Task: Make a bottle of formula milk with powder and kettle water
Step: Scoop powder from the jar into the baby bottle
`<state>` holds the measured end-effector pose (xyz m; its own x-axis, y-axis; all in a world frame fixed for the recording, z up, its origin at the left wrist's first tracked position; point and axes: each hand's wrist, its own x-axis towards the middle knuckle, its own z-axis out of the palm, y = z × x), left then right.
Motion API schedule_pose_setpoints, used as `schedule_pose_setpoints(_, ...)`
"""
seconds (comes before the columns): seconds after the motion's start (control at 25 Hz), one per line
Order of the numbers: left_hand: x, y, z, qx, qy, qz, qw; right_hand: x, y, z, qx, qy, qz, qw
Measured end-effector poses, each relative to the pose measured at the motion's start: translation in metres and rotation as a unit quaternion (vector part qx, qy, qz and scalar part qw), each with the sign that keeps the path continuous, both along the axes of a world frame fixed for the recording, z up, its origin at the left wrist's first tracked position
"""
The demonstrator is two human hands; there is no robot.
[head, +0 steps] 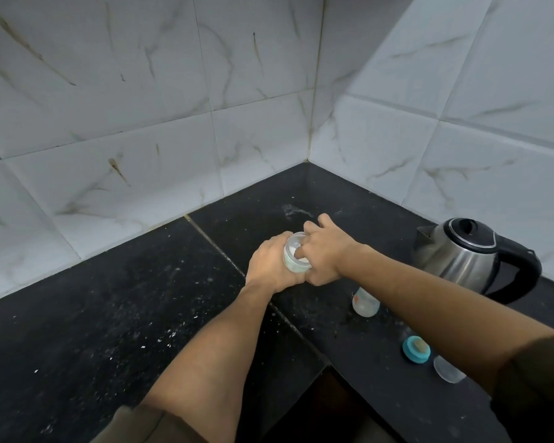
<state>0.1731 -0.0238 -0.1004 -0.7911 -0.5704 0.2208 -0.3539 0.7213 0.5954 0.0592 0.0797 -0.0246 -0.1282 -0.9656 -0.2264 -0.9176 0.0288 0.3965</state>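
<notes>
Much of the small pale-green powder container point(296, 255) is hidden: the left hand point(271, 266) wraps around its side from the left, fingers curled closed on the wall, and the right hand point(327, 251) covers its right side and part of its open mouth. Only a crescent of the rim and some white powder inside show between the two hands. The right hand's fingertips dip into the mouth, bunched together as if pinching something, but whatever they hold is too hidden to name. The container sits above the black countertop point(109, 314) near the wall corner; whether its base touches the surface cannot be told. Its long axis is tilted, mouth facing up and toward the camera. The baby bottle point(366, 302) stands just right of the hands, its upper part cut off by the right forearm, so its mouth is not visible; its axis looks roughly upright. Nearer the camera lies a teal cap with a nipple point(416, 349), and beside it a clear cover point(446, 369) partly hidden by the right sleeve. The steel kettle point(461, 254) stands at the right, spout pointing left toward the hands, black handle away from them.
</notes>
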Motion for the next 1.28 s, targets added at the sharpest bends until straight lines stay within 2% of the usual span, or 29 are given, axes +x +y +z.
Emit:
schedule_pose_setpoints(0.12, -0.003, -0.004, 0.006, -0.032, 0.003, 0.009, 0.999, 0.001, -0.002, 0.001, -0.022, -0.004, -0.036, 0.999)
schedule_pose_setpoints(0.32, -0.006, -0.005, 0.008, -0.06, 0.024, 0.017, 0.998, 0.001, -0.007, 0.008, 0.041, -0.165, -0.192, 0.967)
schedule_pose_setpoints(0.56, -0.011, -0.005, 0.012, -0.052, 0.015, 0.019, 0.998, 0.001, -0.01, 0.016, 0.008, -0.26, -0.26, 0.93)
schedule_pose_setpoints(0.72, -0.011, -0.006, 0.01, -0.065, 0.031, 0.015, 0.997, -0.002, -0.014, 0.02, -0.067, -0.293, -0.276, 0.913)
schedule_pose_setpoints(0.8, -0.011, -0.005, 0.011, -0.073, 0.039, 0.008, 0.997, -0.002, -0.014, 0.02, -0.118, -0.288, -0.266, 0.912)
schedule_pose_setpoints(1.08, -0.013, 0.0, 0.015, -0.076, 0.051, -0.005, 0.996, 0.004, -0.01, 0.01, -0.185, -0.138, -0.221, 0.948)
schedule_pose_setpoints(1.28, -0.018, 0.006, 0.019, -0.088, 0.061, -0.022, 0.994, 0.006, -0.013, 0.006, -0.229, -0.142, -0.266, 0.926)
